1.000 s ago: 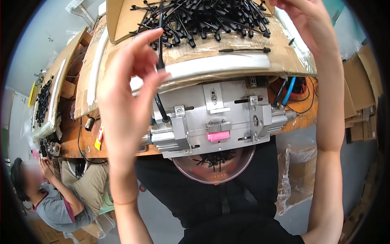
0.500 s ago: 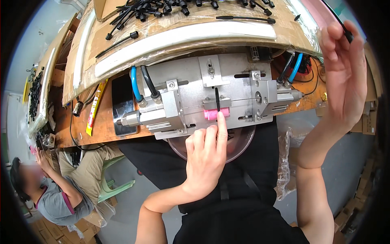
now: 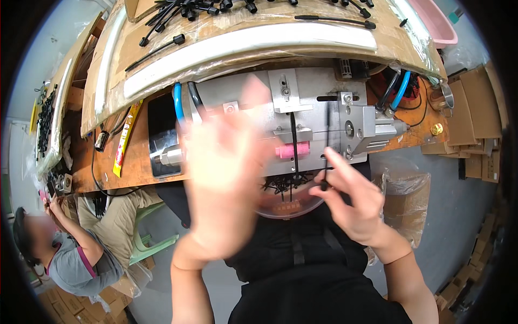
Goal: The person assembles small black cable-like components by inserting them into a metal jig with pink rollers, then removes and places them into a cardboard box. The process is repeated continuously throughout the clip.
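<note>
Right of centre, a slim black rod [image 3: 327, 124] points nearly straight up the frame, thick end lowest, pinched between the right hand's [image 3: 356, 204] nearly closed thumb and fingers. Half a second ago that hand was upper right; the left hand [image 3: 224, 181] has since left the pink block [image 3: 303, 149]. Blurred, its grip cannot be told. The rod's upper part looks smeared.

Print in view, none of it legible.
The long yellow packet [image 3: 125, 141] lying on the wooden bench [image 3: 86, 177] bears red print, too small and slanted to make out; the brown cartons [image 3: 60, 309] at the lower left carry small dark marks, likewise too indistinct to read as letters or numbers.
</note>
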A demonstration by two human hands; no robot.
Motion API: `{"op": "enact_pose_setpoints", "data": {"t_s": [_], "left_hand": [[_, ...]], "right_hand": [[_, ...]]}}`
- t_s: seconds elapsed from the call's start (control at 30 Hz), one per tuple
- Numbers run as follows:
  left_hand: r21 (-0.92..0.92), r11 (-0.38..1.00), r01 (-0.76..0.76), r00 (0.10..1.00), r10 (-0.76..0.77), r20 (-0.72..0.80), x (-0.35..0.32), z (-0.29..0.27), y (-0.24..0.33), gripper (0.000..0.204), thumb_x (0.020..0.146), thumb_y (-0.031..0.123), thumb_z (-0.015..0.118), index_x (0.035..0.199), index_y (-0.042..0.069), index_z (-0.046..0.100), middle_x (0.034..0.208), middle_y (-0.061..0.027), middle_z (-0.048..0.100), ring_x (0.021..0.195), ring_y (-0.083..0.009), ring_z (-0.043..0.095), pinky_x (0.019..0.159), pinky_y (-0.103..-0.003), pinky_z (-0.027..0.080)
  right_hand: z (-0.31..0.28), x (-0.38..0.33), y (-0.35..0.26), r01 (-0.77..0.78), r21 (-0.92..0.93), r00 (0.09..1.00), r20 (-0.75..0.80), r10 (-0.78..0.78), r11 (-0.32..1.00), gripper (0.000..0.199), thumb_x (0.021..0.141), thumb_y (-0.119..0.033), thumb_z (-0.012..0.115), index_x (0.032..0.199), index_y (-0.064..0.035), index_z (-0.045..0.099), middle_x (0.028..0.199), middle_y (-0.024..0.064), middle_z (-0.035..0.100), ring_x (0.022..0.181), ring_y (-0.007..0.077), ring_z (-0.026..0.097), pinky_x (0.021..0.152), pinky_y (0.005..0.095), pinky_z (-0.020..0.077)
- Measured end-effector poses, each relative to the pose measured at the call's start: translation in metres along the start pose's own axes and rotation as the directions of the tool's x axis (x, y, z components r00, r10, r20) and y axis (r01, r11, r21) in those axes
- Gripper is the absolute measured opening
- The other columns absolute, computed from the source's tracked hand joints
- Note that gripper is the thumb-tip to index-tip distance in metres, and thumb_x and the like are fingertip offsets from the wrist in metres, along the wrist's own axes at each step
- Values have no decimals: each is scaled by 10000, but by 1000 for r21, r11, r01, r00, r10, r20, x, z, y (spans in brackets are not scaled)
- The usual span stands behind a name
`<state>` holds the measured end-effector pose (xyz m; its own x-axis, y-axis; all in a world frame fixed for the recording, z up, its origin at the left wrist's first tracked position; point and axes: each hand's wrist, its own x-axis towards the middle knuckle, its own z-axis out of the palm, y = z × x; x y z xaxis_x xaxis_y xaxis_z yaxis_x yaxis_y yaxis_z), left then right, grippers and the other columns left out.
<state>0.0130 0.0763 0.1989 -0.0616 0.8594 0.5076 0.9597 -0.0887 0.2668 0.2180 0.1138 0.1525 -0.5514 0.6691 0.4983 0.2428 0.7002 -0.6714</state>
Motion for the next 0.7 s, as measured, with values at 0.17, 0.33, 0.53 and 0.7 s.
{"op": "enact_pose_setpoints", "data": {"t_s": [0.17,0.33,0.53,0.7], "left_hand": [[196,974,112,980,-76,-183,78,-9,-97,285,916,251,633,1090,27,655,923,-174,589,852,-324,552,805,-426,429],[-47,971,235,971,-233,54,90,-22,-85,303,900,297,655,996,10,649,859,-154,584,801,-305,571,738,-383,448],[-59,994,97,967,-109,-231,35,-3,-22,125,792,40,697,888,20,620,811,-68,595,749,-177,518,678,-288,436],[-187,982,39,993,-58,-100,-54,15,31,304,624,-93,755,897,22,686,972,-108,595,867,-258,570,691,-344,486]], "right_hand": [[27,-7,12,55,-46,997,59,-52,997,681,698,54,762,1329,87,509,690,87,507,610,215,499,589,345,450],[38,-3,14,50,-49,995,89,-45,998,679,718,28,760,1343,77,499,683,81,491,619,211,493,593,340,441],[-8,27,7,138,-213,973,210,-92,967,542,720,27,746,1240,39,595,709,83,553,636,205,529,567,339,448],[-62,123,31,204,-629,930,-115,-349,750,210,852,-1,660,1060,-23,681,973,114,686,814,190,639,722,288,502]]}}
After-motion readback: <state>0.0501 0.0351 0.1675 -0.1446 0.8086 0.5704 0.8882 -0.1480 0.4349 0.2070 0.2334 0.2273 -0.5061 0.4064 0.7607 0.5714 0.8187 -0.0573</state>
